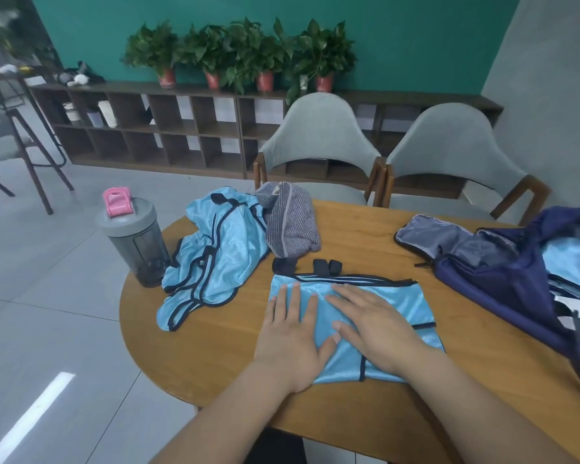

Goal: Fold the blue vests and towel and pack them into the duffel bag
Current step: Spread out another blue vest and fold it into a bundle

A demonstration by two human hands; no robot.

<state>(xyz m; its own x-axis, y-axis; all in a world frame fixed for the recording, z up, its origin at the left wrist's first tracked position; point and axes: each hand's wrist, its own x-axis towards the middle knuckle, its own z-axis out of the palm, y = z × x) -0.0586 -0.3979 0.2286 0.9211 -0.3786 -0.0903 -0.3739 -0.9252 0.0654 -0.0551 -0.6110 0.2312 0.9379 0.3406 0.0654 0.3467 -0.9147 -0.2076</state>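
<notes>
A folded light-blue vest [406,303] with dark trim lies flat on the round wooden table [359,229] in front of me. My left hand [293,339] rests palm-down on its left part, fingers spread. My right hand [372,326] lies flat on its middle, fingers pointing left. Neither hand grips anything. A crumpled heap of blue vests [215,252] sits at the table's left. Behind it lies a bunched grey striped towel [290,226]. The navy duffel bag [503,262] stands unzipped at the right, with blue fabric [573,266] showing inside.
A grey shaker bottle [134,239] with a pink lid stands at the table's left edge. Two grey chairs [322,142] face the far side. A low shelf [181,128] with potted plants runs along the green wall.
</notes>
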